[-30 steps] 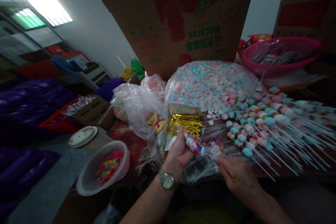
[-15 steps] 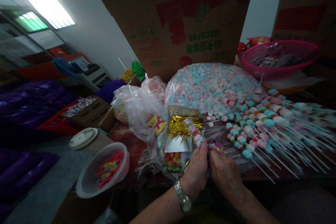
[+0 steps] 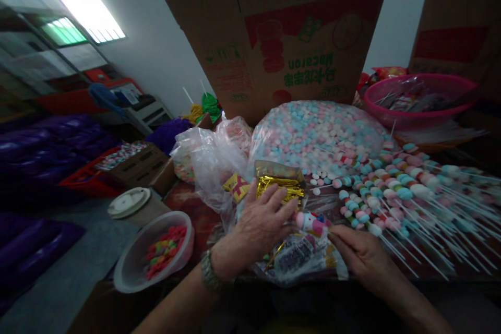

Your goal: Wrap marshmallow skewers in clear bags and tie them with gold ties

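Right of a translucent bowl (image 3: 131,258) holding colourful candies (image 3: 166,250), the left hand (image 3: 258,224) has its fingers spread apart before gold ties (image 3: 282,186), beside a wrapped marshmallow skewer (image 3: 313,223) whose near end is clamped between the fingers of the right hand (image 3: 358,254), with piled skewers (image 3: 395,188) farther right on the surface (image 3: 198,209).

Near the left edge of the desk (image 3: 199,214), a bare strip is leaving passage between the clear bowl (image 3: 131,258) and the plastic bag (image 3: 207,151). A big candy bag (image 3: 317,133) is blocking the back, skewers (image 3: 403,181) are crowding the right edge, and by the front edge a wrapped skewer (image 3: 313,223) is obstructing the gap between the hands (image 3: 264,222).
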